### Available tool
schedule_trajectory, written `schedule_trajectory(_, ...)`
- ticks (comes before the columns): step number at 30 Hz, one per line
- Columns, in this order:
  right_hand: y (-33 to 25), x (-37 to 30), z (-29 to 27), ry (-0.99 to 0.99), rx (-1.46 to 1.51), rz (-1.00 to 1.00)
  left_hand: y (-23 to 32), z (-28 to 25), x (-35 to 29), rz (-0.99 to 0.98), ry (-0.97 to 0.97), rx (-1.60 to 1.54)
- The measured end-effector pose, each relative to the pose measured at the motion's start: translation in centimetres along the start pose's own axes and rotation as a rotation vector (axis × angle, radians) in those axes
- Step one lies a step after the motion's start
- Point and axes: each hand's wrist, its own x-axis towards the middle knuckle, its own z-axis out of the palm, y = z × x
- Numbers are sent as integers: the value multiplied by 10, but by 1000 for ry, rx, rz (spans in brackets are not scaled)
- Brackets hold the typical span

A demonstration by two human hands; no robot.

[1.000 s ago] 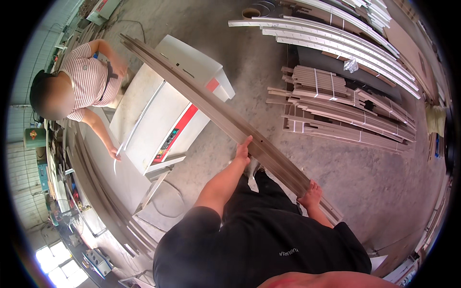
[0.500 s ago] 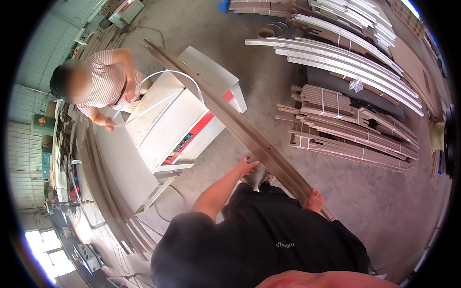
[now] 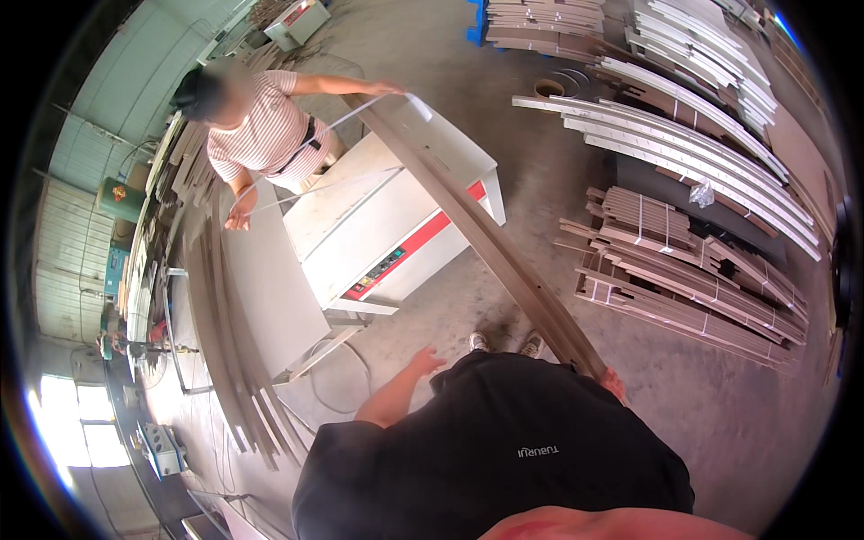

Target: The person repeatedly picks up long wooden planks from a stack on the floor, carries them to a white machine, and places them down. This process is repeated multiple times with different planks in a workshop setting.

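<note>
A long bundle of brown profile boards (image 3: 504,261) runs diagonally across a white strapping machine (image 3: 387,207) with a red stripe. My right hand (image 3: 615,385) is closed around the near end of the boards, beside my body; some of its fingers are hidden. Off to the left of the boards, my left hand (image 3: 425,361) is in the air with its fingers apart, holding nothing. Across the machine, a co-worker in a striped shirt holds a pale strap (image 3: 346,115) stretched between both hands, one of them near the far end of the boards.
Long brown strips (image 3: 229,333) lean beside a pale panel (image 3: 270,279) on the left. Strapped brown stacks (image 3: 693,288) and white profiles (image 3: 675,148) lie on the right. A cable (image 3: 367,382) loops on the floor near the machine's legs. My shoes (image 3: 531,344) stand below the boards.
My left hand has moved away from the boards to the left. The co-worker has raised one arm toward the boards' far end, stretching the strap. The whole view has shifted.
</note>
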Motion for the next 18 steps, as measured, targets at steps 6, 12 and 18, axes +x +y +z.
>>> schedule_trajectory(6,5,2,6,-10,-1,-34,3,24,-8,264,231,285)
schedule_trajectory(12,13,5,13,6,-20,-61,23,29,6,256,64,18)
schedule_trajectory(18,21,3,24,11,-45,-72,44,11,5,264,62,65)
